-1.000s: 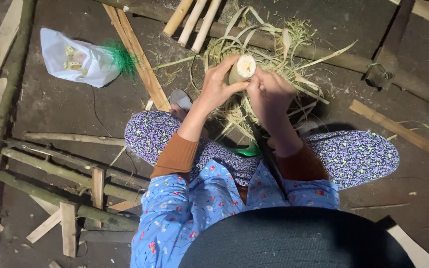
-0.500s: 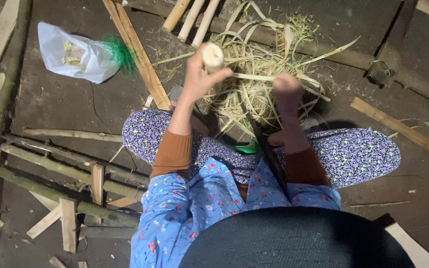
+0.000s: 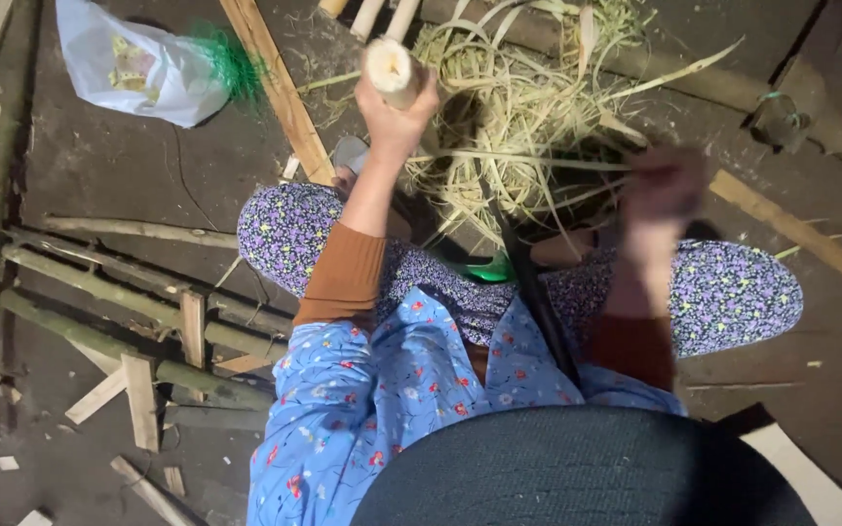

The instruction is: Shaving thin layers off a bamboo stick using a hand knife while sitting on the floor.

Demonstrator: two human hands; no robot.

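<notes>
Above the lap, left hand (image 3: 394, 115) wrapped shut around a pale bamboo stem (image 3: 389, 68), cut end facing the camera. Right hand (image 3: 663, 190) motion-blurred; appears closed on a dark blade handle (image 3: 528, 282), though the grip cannot be confirmed. Stem held well apart from right hand. Shaving pile (image 3: 528, 127) on floor (image 3: 99, 175) beyond the knees.

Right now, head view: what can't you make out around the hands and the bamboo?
- Right hand: motion-blurred; its grip cannot be told.
- Dark blade-like tool: blurred, lower end hidden behind the blue floral shirt.
- Bamboo piece in left hand: only the cut end shows; fingers cover the rest.
- Pale sticks: cut off by the top edge.
- White plastic bag: contents too small to tell.
</notes>
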